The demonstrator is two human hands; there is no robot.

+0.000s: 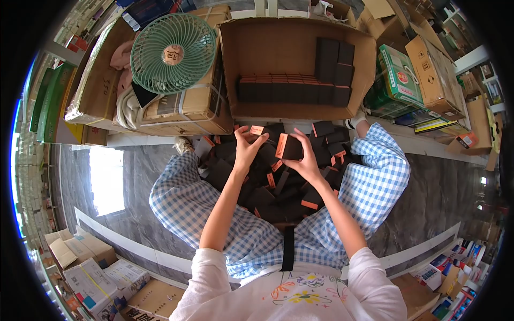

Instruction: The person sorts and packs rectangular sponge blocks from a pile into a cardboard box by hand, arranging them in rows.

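Note:
My left hand [247,150] is closed on a small black box with an orange end [257,130], its printed face turned up. In my right hand [307,161] is a larger-looking black box with an orange side [290,148], held between thumb and fingers. Both are raised over a heap of loose black-and-orange boxes [263,197] lying between my legs. Beyond my hands, an open cardboard carton [257,45] holds rows of similar boxes [284,92], with some stacked higher at its right. Print on the boxes is too small to read.
A green fan [172,53] rests on a strapped cardboard carton [198,107] at the left. Green packaging [399,77] and a brown carton [436,75] stand to the right. Behind me are more cartons [88,283] and shelved goods [444,270].

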